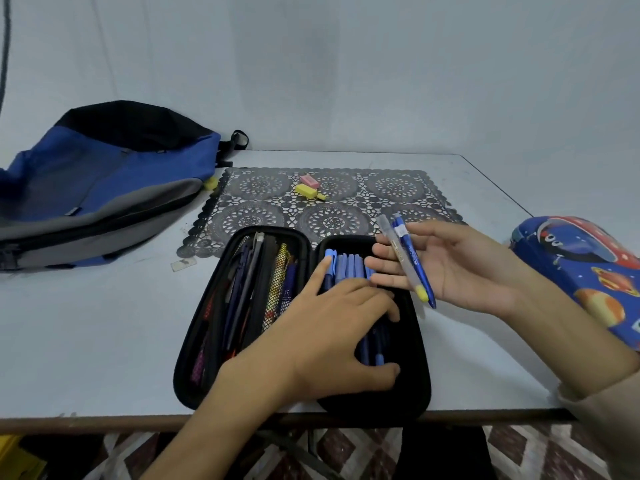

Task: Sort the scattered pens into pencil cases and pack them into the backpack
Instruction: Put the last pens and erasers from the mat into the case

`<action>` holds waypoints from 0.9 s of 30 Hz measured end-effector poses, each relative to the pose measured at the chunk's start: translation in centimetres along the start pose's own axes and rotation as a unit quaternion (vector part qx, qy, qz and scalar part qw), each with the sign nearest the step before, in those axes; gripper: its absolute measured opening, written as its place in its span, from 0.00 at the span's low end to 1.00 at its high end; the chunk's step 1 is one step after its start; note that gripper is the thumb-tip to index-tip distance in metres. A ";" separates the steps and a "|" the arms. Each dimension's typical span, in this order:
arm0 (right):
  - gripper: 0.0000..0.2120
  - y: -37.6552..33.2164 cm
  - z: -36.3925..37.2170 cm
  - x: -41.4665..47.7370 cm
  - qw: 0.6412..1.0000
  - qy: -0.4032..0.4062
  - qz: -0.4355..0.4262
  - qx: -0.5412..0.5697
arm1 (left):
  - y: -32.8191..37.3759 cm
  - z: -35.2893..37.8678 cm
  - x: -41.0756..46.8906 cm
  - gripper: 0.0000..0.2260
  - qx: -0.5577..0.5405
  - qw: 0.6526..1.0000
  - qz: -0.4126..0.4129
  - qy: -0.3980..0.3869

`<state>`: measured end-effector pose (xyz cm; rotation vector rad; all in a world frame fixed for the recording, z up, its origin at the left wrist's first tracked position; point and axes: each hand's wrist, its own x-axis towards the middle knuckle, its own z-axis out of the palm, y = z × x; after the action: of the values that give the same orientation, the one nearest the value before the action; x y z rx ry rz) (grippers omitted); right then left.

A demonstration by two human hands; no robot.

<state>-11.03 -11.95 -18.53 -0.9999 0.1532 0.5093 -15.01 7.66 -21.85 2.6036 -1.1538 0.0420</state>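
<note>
We log the backpack [104, 181] as blue with grey lower panels and a black top. Open pencil case [194, 358] black, right half lined with blue pens [349, 265]. Held pens [412, 261]: one blue, one clear with a yellow tip. Second case [581, 268] blue, printed with orange planets. Placemat [381, 192] dark grey, lace medallions. Pink eraser [309, 180], yellow eraser [306, 191]. Desk [104, 341] pale grey.

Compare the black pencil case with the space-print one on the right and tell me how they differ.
The black pencil case lies open and flat; the space-print case is shut. The black pencil case is plain black, the space-print case blue with bright planets. The black pencil case shows pens in both halves; the space-print case shows no contents. Both lie on the white table.
</note>
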 end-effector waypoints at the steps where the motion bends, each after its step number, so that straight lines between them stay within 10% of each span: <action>1: 0.20 0.0 -0.1 -0.2 1.000 0.002 -0.002 -0.001 | 0.0 0.1 0.0 0.19 0.007 1.000 0.011 0.015; 12: 0.26 -0.2 -0.2 -2.6 0.999 -0.028 -0.014 0.028 | -1.5 -2.8 -3.0 0.08 -0.079 0.977 0.010 0.200; 27: 0.28 3.2 2.2 -3.3 0.995 -0.064 0.073 -0.009 | -2.9 -2.9 -4.9 0.09 -0.119 0.969 -0.036 0.216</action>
<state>-15.69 -9.83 -18.56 -0.9748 0.1083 0.7082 -15.96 13.82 -20.51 2.2676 -0.8495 0.4068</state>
